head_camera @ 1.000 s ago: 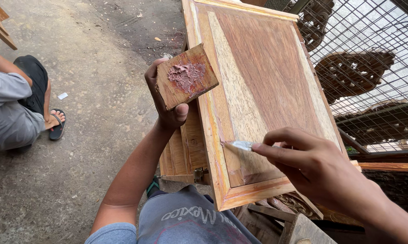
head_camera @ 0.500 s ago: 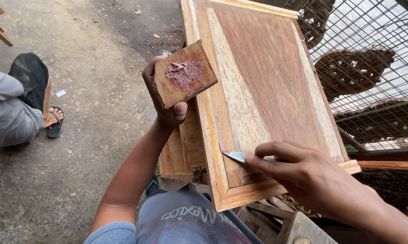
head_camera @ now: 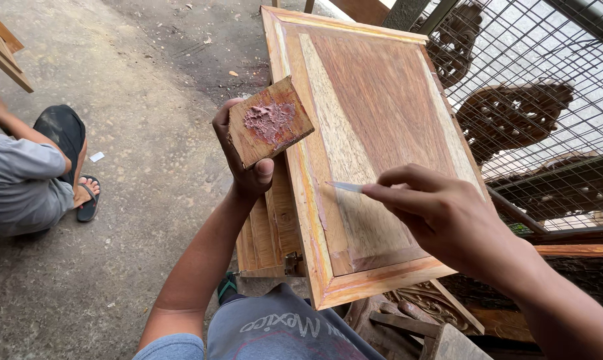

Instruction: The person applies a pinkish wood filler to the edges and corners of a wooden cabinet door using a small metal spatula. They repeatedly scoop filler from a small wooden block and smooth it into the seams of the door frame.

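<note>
At centre frame, my right hand (head_camera: 441, 217) comes in from four o'clock, fingers pinched tight on a thin blade (head_camera: 345, 187). Its pale tip pokes out at nine o'clock from my fingertips and lies against the light strip of the panel (head_camera: 381, 100). That panel is a framed wooden door, tilted away from me, reddish in the middle with a yellowish border, its near corner down at six o'clock. Over at ten o'clock from the blade, my left hand (head_camera: 245, 163) is up, thumb and fingers clamped round a small block (head_camera: 269, 130). The block is held clear of the panel's left edge, just beside it, its face tipped towards me with a smear of pinkish putty (head_camera: 269, 120) on top. Below my left forearm, more boards (head_camera: 268, 230) stand on edge behind the panel. At nine o'clock, far left, another person (head_camera: 21, 180) crouches on the concrete floor (head_camera: 135, 87) in grey, one sandal (head_camera: 88, 203) showing. At two o'clock, wire mesh (head_camera: 548, 73) fences off dark carved pieces. Down at six o'clock, carved wood (head_camera: 428, 307) sits under the panel's corner.
</note>
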